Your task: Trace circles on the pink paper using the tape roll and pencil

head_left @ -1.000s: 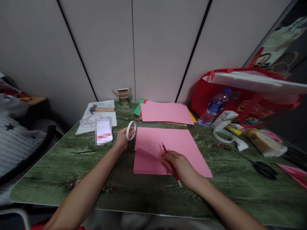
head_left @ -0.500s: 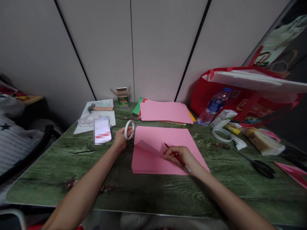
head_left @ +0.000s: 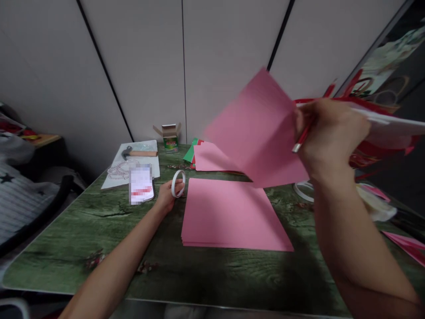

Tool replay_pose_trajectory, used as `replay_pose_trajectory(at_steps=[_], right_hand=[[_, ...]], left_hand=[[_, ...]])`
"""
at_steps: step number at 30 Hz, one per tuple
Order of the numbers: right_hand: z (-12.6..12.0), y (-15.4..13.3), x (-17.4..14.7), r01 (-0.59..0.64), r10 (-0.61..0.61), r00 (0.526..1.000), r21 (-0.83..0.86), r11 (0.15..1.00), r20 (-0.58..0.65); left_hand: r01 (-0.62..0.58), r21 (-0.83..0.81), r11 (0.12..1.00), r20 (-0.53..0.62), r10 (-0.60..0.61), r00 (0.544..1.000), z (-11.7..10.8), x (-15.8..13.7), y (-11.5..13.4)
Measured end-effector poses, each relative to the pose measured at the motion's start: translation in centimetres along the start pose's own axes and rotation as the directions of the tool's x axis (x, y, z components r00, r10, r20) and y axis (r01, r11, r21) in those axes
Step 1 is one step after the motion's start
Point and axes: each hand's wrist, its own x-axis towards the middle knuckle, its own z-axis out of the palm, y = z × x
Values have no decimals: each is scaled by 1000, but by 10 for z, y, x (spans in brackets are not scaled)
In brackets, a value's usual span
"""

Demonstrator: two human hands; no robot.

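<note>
My right hand [head_left: 332,133] is raised at the right, closed on a lifted sheet of pink paper [head_left: 252,128] and a red pencil [head_left: 303,135]. The sheet is tilted in the air, smeared a little by motion. Below it a stack of pink paper [head_left: 229,217] lies flat on the green wood-patterned table [head_left: 83,230]. Left of the stack my left hand [head_left: 168,193] rests at the table, its fingers closed on a white roll of tape [head_left: 174,185] that stands on edge.
A phone [head_left: 142,184] and a hammer [head_left: 142,153] lie at the left on a white sheet. An opened small box [head_left: 170,141] stands by the wall. More pink paper [head_left: 209,159] lies at the back. A second tape roll [head_left: 303,191] sits right of the stack.
My right hand has risen up and to the right, lifting a pink sheet off the stack with the pencil still in its grip. My left hand stays put with the tape.
</note>
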Motion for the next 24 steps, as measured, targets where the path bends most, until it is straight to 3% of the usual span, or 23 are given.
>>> replay_pose_trajectory(at_steps=[3, 5, 7, 10, 13, 16, 20, 24], right_hand=[[-5, -20, 3, 145, -138, 983, 46, 988, -118], [7, -35, -12, 240, -226, 962, 82, 967, -150], [33, -46, -32, 332, -331, 943, 148, 932, -30], [89, -45, -61, 424, -465, 859, 214, 880, 214], [143, -31, -76, 393, -453, 784, 227, 891, 425], [180, -16, -83, 335, -412, 726, 241, 911, 550], [211, -5, -89, 267, -411, 695, 319, 909, 590], [234, 1, -93, 232, -422, 686, 372, 899, 592]], left_hand=[[-23, 47, 999, 11, 23, 1000, 0, -1, 1], [-47, 93, 995, 27, 44, 999, 0, -3, 1], [-80, 150, 985, 41, 75, 996, 1, -4, 1], [-153, 249, 956, 48, 145, 988, 4, -7, 2], [-228, 351, 908, 64, 219, 974, 9, -12, 4], [-281, 434, 856, 88, 270, 959, 13, -18, 4], [-321, 513, 796, 106, 313, 944, 15, -24, 0], [-349, 646, 679, 135, 348, 928, 13, -24, -2]])
